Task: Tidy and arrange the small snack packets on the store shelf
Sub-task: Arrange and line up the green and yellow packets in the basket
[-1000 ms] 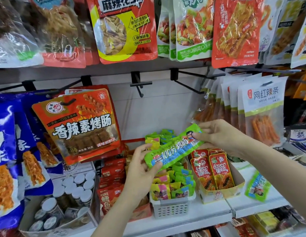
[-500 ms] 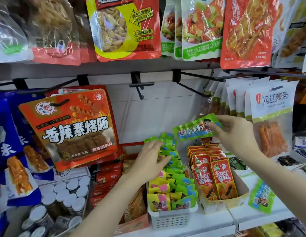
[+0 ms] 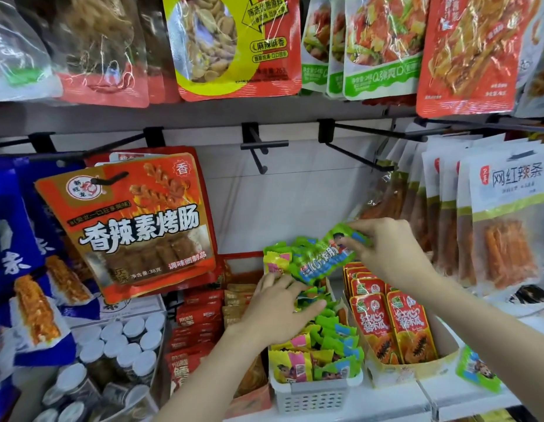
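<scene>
Head view, centre frame: right hand (image 3: 386, 254) pinches one end of a long green packet (image 3: 322, 257) over the back of the white basket (image 3: 313, 391); left hand (image 3: 280, 309) lies flat and unclenched on the packets (image 3: 322, 345) already filed there, grasping nothing. Handling advice, as a judgement: press the filed row forward to open a gap at the back, then slide the packet in upright, face outward, level with its neighbours. Packet description: glossy crinkled film, green with a blue band, white lettering and a cartoon figure near the pinched end; slightly bowed, lower end touching the rear packets.
</scene>
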`<state>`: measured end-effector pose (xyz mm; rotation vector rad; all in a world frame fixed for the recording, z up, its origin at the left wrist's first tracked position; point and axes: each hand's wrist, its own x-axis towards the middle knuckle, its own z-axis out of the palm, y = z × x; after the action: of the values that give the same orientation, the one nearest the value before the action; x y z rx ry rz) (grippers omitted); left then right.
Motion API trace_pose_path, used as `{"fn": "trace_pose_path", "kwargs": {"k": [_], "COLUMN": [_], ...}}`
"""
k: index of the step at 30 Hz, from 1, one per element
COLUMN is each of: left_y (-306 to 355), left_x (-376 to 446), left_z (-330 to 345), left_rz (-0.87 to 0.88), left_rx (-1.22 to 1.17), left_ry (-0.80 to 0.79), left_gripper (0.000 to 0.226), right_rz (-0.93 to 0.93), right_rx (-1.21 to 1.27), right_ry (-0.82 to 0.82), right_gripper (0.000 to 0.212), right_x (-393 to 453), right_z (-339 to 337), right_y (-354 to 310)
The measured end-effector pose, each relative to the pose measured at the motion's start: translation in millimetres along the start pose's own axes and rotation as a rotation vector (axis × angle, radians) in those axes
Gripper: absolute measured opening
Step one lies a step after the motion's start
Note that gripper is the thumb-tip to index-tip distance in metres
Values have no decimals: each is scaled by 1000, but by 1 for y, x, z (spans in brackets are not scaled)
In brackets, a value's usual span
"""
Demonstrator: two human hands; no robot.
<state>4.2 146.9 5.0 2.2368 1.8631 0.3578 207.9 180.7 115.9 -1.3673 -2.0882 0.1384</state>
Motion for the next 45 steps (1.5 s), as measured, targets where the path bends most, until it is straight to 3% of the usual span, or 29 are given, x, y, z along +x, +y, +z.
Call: {"fn": "trace_pose_path", "kwargs": {"k": [8, 13, 17, 20, 24, 28, 32, 35, 40, 45], "left_y": [-2, -3, -5, -5, -2, -1, 1, 1, -1, -2], "left_x": [0, -2, -2, 0, 2, 4, 3, 2, 3, 0], "left_z": [2, 7, 10, 10, 8, 3, 0, 0, 3, 4], "left_rz": [24, 35, 17, 26, 8, 3, 11, 18, 35, 28], "left_rx": [-20, -58, -91, -54, -63, -65, -61, -49, -2, -25], "left_ry": [57, 111, 146, 130, 75, 67, 61, 59, 68, 83], "left_gripper": [71, 81, 78, 77, 76, 71, 66, 65, 75, 77], "right_rz": [9, 140, 119, 72, 96, 123, 124, 115, 106, 80], "right_rx": [-149, -180, -128, -274, -398, -299, -172, -242, -407, -360], "right_ry": [-333, -290, -288, -293, -422, -571, -381, -449, -351, -289], "right_gripper": [38, 42, 23, 19, 25, 34, 24, 34, 40, 13], "right_x": [20, 18, 16, 16, 21, 37, 47, 41, 39, 33], "right_z": [59, 75, 75, 85, 97, 80, 71, 83, 105, 106], "right_y": [-15, -8, 0, -5, -12, -15, -1, -1, -2, -6]}}
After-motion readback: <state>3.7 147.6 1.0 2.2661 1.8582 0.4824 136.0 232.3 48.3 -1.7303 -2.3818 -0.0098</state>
